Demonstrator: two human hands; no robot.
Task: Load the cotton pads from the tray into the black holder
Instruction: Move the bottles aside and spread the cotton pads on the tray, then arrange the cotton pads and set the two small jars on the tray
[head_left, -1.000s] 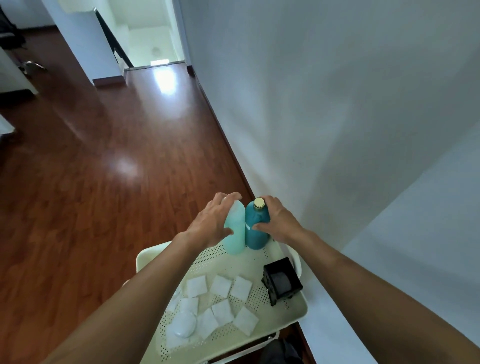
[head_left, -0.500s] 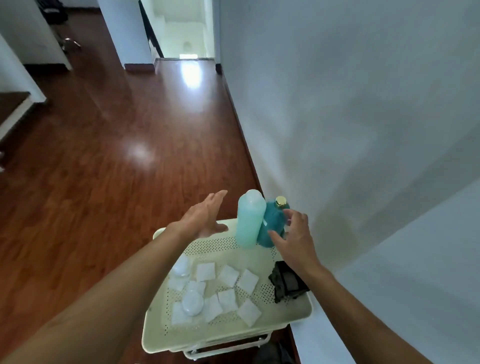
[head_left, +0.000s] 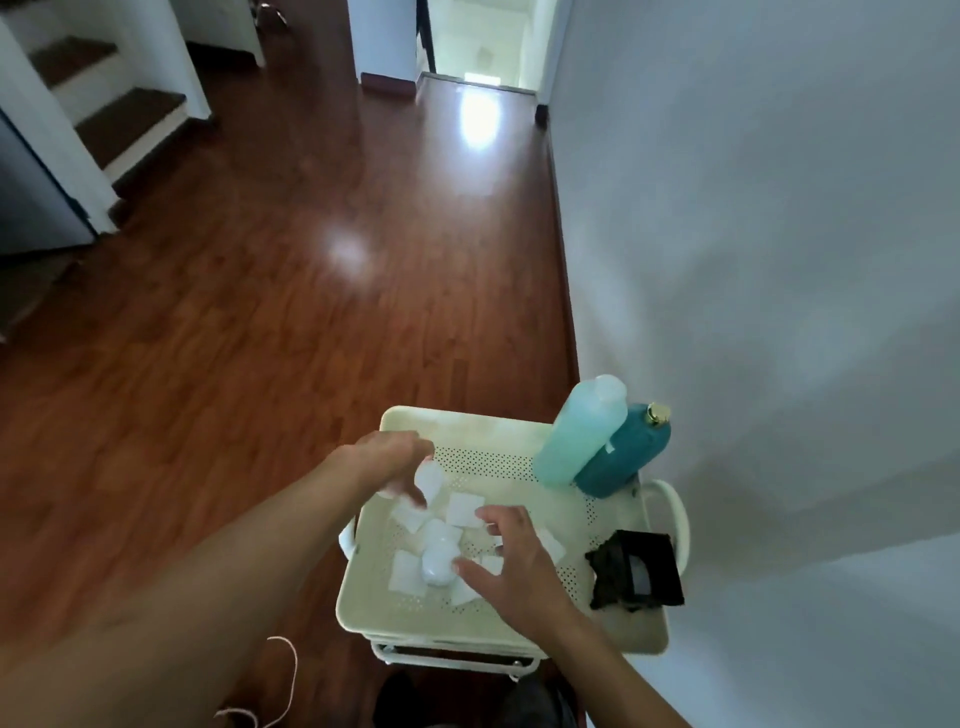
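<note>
Several white square cotton pads (head_left: 464, 509) and a round one (head_left: 437, 565) lie scattered on the left half of a cream perforated tray (head_left: 519, 626). The black holder (head_left: 638, 571) sits at the tray's right edge, its opening facing me. My left hand (head_left: 384, 462) hovers over the far-left pads and pinches one white pad (head_left: 430, 478) between its fingertips. My right hand (head_left: 514, 564) is spread, fingers apart, just above the nearer pads and left of the holder. The picture is motion-blurred.
A light green bottle (head_left: 581, 431) and a teal bottle with a gold cap (head_left: 623, 457) stand at the tray's far right corner. A white wall runs along the right. Wooden floor lies to the left, with stairs at the far left.
Both hands have let go of the two bottles and come back toward me over the pads. The left hand has closed on a pad. The view has tilted down.
</note>
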